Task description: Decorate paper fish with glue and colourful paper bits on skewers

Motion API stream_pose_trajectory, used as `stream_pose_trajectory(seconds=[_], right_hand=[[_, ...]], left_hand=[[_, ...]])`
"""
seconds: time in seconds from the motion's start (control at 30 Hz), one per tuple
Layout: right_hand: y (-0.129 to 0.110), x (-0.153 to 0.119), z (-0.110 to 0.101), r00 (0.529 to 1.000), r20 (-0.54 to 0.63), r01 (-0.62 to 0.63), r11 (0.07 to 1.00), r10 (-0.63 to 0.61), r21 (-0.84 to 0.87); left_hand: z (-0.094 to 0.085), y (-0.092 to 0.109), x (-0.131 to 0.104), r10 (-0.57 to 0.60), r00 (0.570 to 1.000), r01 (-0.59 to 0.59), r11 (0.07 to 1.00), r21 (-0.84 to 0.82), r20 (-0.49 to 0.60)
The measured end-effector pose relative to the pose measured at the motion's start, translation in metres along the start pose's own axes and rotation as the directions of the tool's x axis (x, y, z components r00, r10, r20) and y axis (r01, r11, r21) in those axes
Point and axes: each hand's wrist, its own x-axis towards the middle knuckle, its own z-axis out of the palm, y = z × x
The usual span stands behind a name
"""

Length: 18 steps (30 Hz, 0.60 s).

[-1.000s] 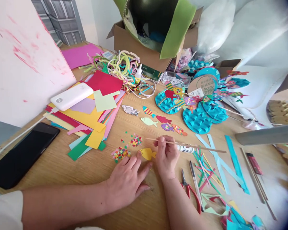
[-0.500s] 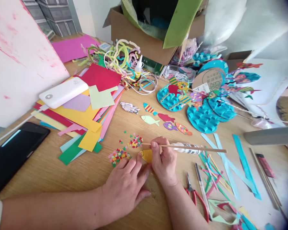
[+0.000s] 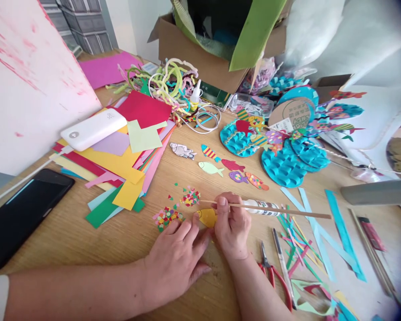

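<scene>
Between my fingers and thumb, my right hand (image 3: 233, 225) pinches a thin wooden stick (image 3: 287, 211), its narrow tip pointing left at a pile of tiny paper bits (image 3: 190, 196). My left hand (image 3: 178, 249) lies palm down with fingers extended, fingertips touching the edge of a yellow paper fish (image 3: 207, 217). The fish is flat on the table, its right end hidden by my right hand. Close to my left fingertips is a second heap of small coloured paper dots (image 3: 166, 217). Behind the right hand lies a white glue bottle (image 3: 260, 207), partly covered by the stick.
Finished paper fish (image 3: 211, 168) lie beyond my hands, near blue textured discs (image 3: 282, 167). Coloured paper sheets (image 3: 120, 165), a power bank (image 3: 94, 128) and a phone (image 3: 26, 218) sit left. Red-handled pliers (image 3: 270, 269) and paper strips (image 3: 302, 245) lie right.
My right hand has shifted slightly right with the stick, its tip still at the pile of paper bits. More of the yellow fish shows. My left hand stays nearly in place.
</scene>
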Motion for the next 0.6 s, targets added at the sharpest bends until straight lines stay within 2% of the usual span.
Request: stream_pose_trajectory(seconds=[0.1, 0.37, 0.6], right_hand=[[-0.0008, -0.0004, -0.0013, 0.999, -0.023, -0.024, 1.000, 0.024, -0.010], [0.0028, -0.0005, 0.0025, 0.998, 0.057, 0.019, 0.999, -0.021, 0.031], [-0.0059, 0.0014, -0.0066, 0.996, -0.067, -0.060, 0.998, 0.060, -0.002]], left_hand=[[-0.0006, 0.0003, -0.0001, 0.005, 1.000, -0.005, 1.000, -0.004, 0.001], [-0.0032, 0.0004, -0.0001, 0.011, 1.000, -0.011, 1.000, -0.002, 0.017], [-0.0006, -0.0001, 0.0001, 0.010, 1.000, -0.010, 1.000, -0.007, 0.020]])
